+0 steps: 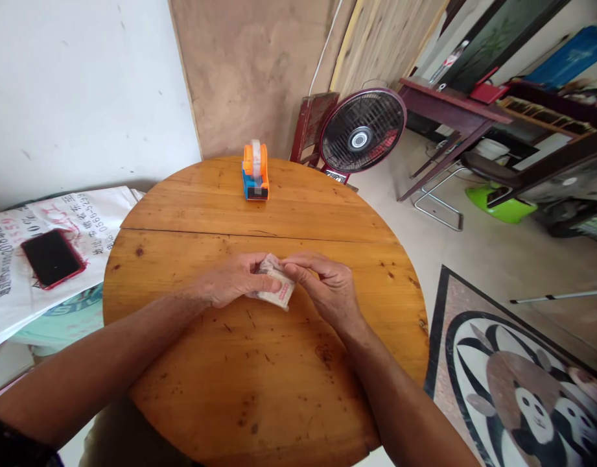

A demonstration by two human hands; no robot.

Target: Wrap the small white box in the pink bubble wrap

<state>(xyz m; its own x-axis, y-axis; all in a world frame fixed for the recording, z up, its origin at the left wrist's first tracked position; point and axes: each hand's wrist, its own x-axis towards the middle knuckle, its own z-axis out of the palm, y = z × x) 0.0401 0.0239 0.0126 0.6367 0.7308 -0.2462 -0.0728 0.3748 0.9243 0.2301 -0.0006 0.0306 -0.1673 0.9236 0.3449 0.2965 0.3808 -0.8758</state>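
Observation:
A small pale box-shaped packet (282,295) with red print on one face is held just above the round wooden table (273,402). Clear crinkled wrapping seems to cover its upper end. My left hand (234,279) grips the packet from the left, thumb lying across its face. With thumb and forefinger pinched together, my right hand (327,282) meets the packet's upper right corner. What exactly lies between those fingertips is too small to make out, though it looks like the packet's wrapping. The fingers behind the packet are hidden.
An orange and blue tape dispenser (256,172) stands near the table's far edge. A phone (54,258) lies on white printed sacks (104,206) at left. Behind the table's right side are a fan (361,133) and a wooden chair (314,123).

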